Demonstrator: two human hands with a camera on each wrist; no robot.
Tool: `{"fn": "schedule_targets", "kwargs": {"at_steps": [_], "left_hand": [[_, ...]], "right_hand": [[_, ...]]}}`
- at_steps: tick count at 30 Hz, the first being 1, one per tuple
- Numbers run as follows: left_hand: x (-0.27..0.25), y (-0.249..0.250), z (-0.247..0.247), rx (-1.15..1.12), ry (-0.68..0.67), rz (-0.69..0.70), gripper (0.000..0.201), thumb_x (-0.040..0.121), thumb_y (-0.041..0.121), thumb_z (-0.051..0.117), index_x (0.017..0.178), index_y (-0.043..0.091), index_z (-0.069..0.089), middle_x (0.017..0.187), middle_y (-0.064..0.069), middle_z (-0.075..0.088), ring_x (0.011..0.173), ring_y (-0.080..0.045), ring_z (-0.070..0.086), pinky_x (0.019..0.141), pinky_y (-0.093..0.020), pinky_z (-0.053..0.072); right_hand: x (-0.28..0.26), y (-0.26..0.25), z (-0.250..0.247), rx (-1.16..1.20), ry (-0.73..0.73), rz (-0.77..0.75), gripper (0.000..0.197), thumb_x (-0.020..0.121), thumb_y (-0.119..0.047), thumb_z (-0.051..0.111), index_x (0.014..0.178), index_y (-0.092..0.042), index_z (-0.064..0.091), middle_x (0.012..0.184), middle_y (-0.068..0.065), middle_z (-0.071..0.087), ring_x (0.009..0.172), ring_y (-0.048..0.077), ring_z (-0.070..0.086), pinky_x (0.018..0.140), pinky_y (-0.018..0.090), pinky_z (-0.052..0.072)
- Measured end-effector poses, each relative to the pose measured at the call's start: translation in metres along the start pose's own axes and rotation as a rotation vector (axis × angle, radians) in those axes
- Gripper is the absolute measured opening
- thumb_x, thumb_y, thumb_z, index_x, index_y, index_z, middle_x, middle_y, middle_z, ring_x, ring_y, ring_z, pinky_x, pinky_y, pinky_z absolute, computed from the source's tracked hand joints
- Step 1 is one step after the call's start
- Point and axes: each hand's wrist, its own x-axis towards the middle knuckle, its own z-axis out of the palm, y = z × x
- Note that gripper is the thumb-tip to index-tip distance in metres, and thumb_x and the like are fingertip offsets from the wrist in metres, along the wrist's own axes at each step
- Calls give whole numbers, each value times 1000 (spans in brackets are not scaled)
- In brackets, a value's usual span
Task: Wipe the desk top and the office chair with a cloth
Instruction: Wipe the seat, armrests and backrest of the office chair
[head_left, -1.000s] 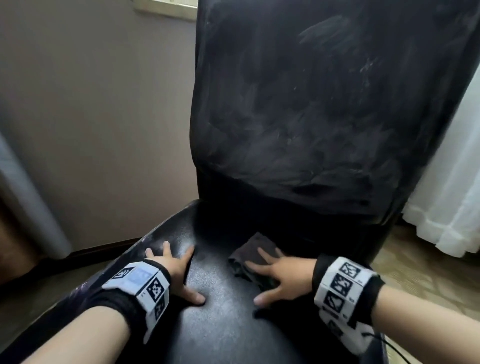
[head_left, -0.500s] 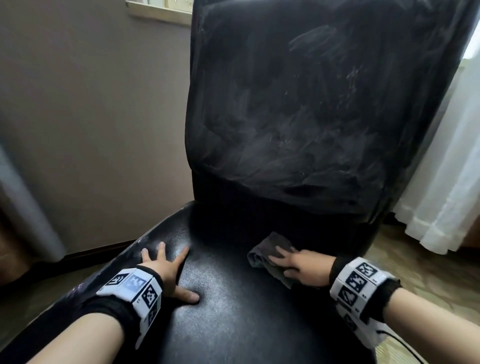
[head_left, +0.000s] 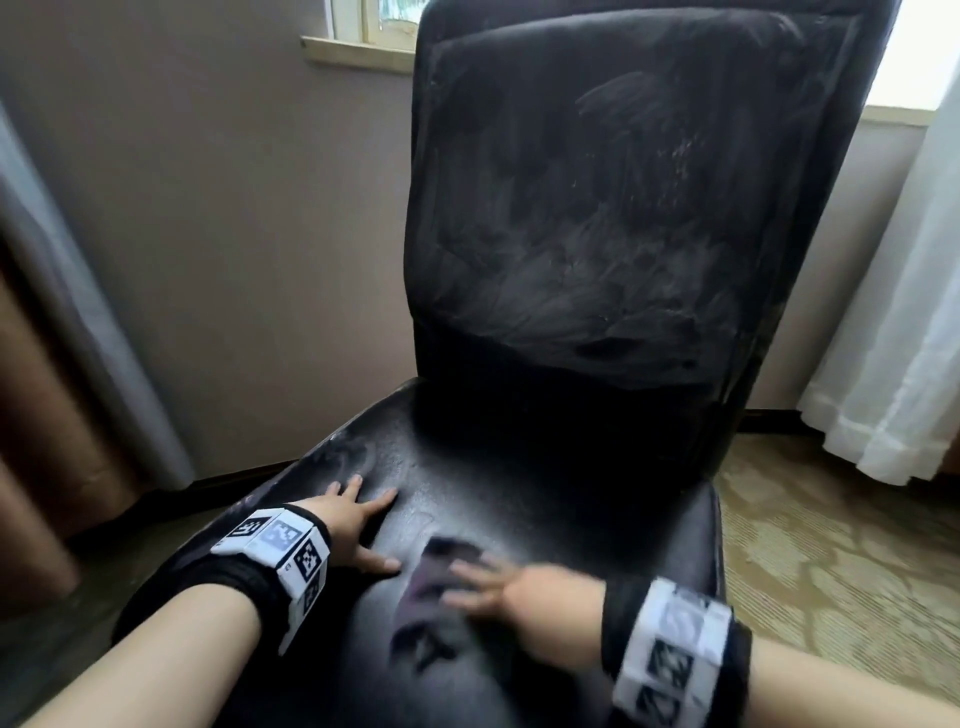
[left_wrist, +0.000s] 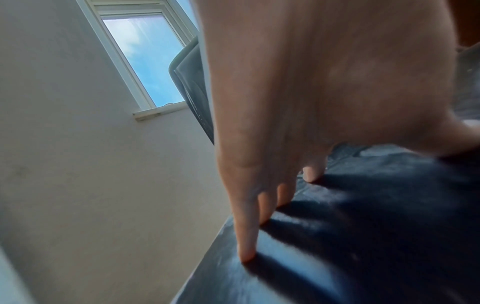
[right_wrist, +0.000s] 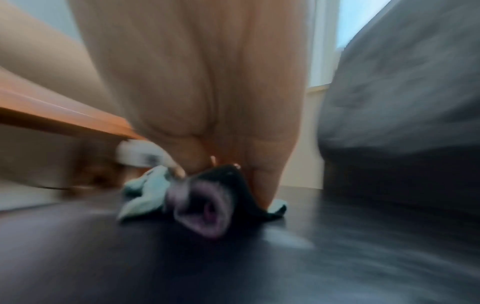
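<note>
**Seat wipe under way, cloth near the front edge**

Over on the left, the left hand (head_left: 349, 525) lies flat on the office chair (head_left: 545, 499), fingers spread and straight, holding nothing: it looks to be bracing the seat. The left wrist view shows the fingertips (left_wrist: 246, 255) touching the dark seat near its side edge. Moving across, the cloth (head_left: 431, 592) is bunched on the seat's front half, just beside that thumb. Then the right hand (head_left: 511, 590), blurred, presses down on it with fingers extended rather than wrapped round; the right wrist view shows the crumpled cloth (right_wrist: 205, 201) under the fingertips. The step in hand reads as wiping the seat. The backrest shows pale smears. Next, steady downward pressure and sweeps toward the uncovered back of the seat seem called for.
</note>
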Motion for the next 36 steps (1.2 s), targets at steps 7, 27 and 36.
{"fn": "schedule_targets", "kwargs": {"at_steps": [7,27,36], "left_hand": [[-40,-9,35,-24,83,-6,85,85,68,41,149,37,-5,158,-8,-12,146,-23,-7,117,-41,15],[-109,-77,66,-250,224,-77,131,31,101,30,147,44,12,159,10,3,143,-14,21,112,-25,25],[-88,-110,62,-424,166,-148,171,2,94,35,150,22,-12,147,-1,41,132,-14,42,103,-22,37]], "right_hand": [[6,9,-12,-89,-64,202,70,90,0,34,150,-31,13,158,3,-2,145,33,6,116,40,17],[109,22,-67,-139,-59,292,68,93,-2,39,150,-23,9,158,11,-1,142,31,20,114,33,19],[155,-104,-50,-378,-172,-242,72,91,3,41,151,-20,8,158,3,-7,145,27,0,115,38,8]]}}
